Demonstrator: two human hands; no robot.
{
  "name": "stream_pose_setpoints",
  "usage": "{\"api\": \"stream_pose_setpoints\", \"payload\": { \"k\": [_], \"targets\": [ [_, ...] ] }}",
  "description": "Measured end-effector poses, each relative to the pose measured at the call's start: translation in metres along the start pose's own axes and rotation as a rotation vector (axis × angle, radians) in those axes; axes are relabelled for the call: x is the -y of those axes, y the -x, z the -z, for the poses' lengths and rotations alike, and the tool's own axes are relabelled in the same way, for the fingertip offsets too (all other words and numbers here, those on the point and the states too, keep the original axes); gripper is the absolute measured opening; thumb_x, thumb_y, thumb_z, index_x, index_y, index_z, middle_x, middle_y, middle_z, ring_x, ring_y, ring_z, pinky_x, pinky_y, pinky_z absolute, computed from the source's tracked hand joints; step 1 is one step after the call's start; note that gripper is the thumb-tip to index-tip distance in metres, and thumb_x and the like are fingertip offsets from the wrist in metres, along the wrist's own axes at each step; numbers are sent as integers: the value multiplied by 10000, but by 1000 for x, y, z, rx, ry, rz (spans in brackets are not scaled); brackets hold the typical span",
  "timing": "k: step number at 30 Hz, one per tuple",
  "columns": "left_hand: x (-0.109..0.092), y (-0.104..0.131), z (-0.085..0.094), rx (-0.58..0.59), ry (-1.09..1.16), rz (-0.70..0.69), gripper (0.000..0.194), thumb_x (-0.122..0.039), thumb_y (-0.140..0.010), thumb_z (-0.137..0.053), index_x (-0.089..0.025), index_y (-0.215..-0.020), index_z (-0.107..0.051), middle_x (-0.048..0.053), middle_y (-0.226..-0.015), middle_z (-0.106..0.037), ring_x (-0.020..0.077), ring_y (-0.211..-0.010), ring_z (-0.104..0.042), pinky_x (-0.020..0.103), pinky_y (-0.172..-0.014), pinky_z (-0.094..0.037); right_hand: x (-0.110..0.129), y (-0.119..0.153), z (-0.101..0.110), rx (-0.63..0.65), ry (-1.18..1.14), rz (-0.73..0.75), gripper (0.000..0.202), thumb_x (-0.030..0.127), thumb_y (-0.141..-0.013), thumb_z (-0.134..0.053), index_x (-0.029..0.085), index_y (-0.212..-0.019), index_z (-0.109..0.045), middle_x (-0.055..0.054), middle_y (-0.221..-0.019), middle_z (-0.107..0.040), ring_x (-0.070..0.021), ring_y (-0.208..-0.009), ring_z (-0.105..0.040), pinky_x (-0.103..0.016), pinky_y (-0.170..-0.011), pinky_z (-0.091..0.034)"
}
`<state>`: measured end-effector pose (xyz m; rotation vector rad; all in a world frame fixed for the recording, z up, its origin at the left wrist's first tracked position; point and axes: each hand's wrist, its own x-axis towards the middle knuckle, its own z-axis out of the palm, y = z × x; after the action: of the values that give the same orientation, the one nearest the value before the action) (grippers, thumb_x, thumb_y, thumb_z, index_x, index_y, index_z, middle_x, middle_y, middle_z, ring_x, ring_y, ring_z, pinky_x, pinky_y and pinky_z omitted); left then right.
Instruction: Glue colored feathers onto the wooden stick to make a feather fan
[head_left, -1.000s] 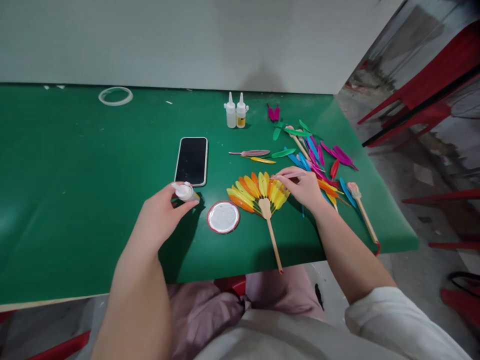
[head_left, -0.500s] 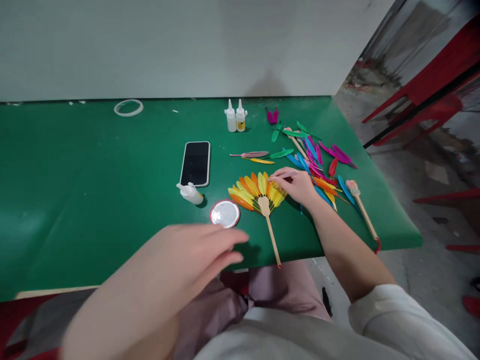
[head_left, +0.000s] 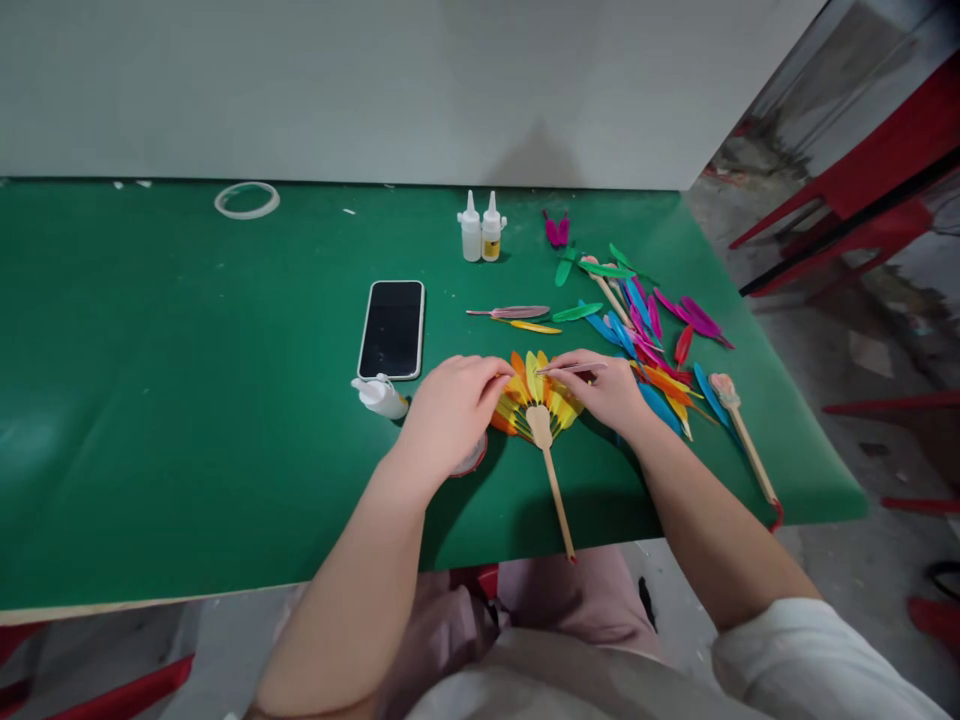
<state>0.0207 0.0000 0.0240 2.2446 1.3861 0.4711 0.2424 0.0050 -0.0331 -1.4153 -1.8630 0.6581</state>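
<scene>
A fan of yellow and orange feathers [head_left: 532, 385] with a wooden handle [head_left: 556, 490] lies on the green table [head_left: 225, 400]. My right hand [head_left: 604, 393] pinches a thin pinkish stick-like tool [head_left: 589, 367], its tip at the fan's upper middle feathers. At the fan's left side is my left hand [head_left: 463, 405], thumb and fingers closed at the edge of the feathers; whatever they pinch is too small to make out. Partly under that hand sits a round red-rimmed lid [head_left: 472, 458].
A phone [head_left: 392, 330] and a white glue bottle [head_left: 381, 397] lie left of the fan. Two upright bottles [head_left: 480, 235] stand behind. Loose coloured feathers [head_left: 645, 320] and a flower-topped stick [head_left: 742, 435] are at the right. A clear ring [head_left: 247, 201] lies far left.
My left hand has moved forward and right from the near side of the table to the fan, and its fingers have closed. The right hand still holds the tool at the feathers.
</scene>
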Motion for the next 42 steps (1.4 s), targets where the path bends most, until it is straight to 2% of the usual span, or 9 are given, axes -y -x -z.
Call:
{"api": "stream_pose_setpoints", "payload": {
  "k": [3, 7, 10, 17, 21, 27, 31, 42],
  "targets": [
    [1, -4, -10, 39, -25, -24, 252, -254, -934, -420, -192, -994, -657, 32, -954, -689, 211, -916, -576, 349, -805, -455, 2, -1, -2, -7, 12, -5, 145, 273, -815, -595, 220, -791, -728, -26, -867, -744, -171, -760, -684, -276, -657, -542],
    [1, -6, -17, 18, -80, 9, 270, -260, -936, -413, -181, -1000, -663, 51, -927, -666, 226, -912, -541, 368, -815, -444, 4, 0, -3, 1, 1, -11, 138, 283, -817, -603, 222, -804, -726, -26, -859, -744, -169, -748, -686, -277, -655, -548],
    [1, -7, -21, 5, -94, 38, 284, -237, -935, -403, -174, -1026, -665, 67, -970, -648, 231, -946, -520, 379, -852, -436, 5, 0, -3, 16, 4, -5, 136, 284, -822, -601, 228, -811, -724, -27, -862, -743, -176, -761, -689, -287, -663, -553],
    [-2, -7, -36, -20, -141, -2, 343, -170, -927, -360, -179, -1129, -637, 102, -1129, -584, 255, -1080, -485, 421, -939, -419, 6, -1, -2, 21, 13, 24, 133, 278, -817, -607, 223, -794, -726, -21, -873, -744, -167, -735, -686, -283, -666, -550],
    [-2, -8, -40, -23, -165, -12, 359, -161, -922, -355, -188, -1151, -631, 114, -1196, -553, 279, -1167, -455, 451, -981, -409, 7, -1, -2, 19, 16, 31, 135, 275, -815, -609, 216, -806, -730, -20, -866, -744, -160, -711, -681, -272, -643, -541],
    [-1, -9, -48, 26, -173, -51, 410, -84, -875, -370, -172, -1200, -603, 132, -1303, -478, 342, -1355, -294, 495, -1095, -315, 6, -1, -2, 22, 21, 22, 136, 283, -811, -609, 226, -805, -732, -19, -879, -743, -167, -732, -681, -283, -657, -543],
    [-3, -9, -51, 47, -181, -38, 425, -82, -873, -366, -180, -1223, -585, 129, -1332, -457, 362, -1383, -252, 539, -1123, -257, 5, -1, -3, 29, 26, 16, 134, 287, -814, -608, 230, -811, -729, -19, -887, -742, -173, -755, -687, -292, -679, -549],
    [-2, -11, -53, 80, -200, -17, 434, -93, -876, -368, -201, -1247, -566, 129, -1338, -467, 373, -1393, -236, 591, -1120, -221, 6, -1, -2, 25, 18, 7, 141, 303, -810, -610, 227, -812, -729, -23, -890, -741, -174, -736, -686, -301, -675, -552]
  ]
}}
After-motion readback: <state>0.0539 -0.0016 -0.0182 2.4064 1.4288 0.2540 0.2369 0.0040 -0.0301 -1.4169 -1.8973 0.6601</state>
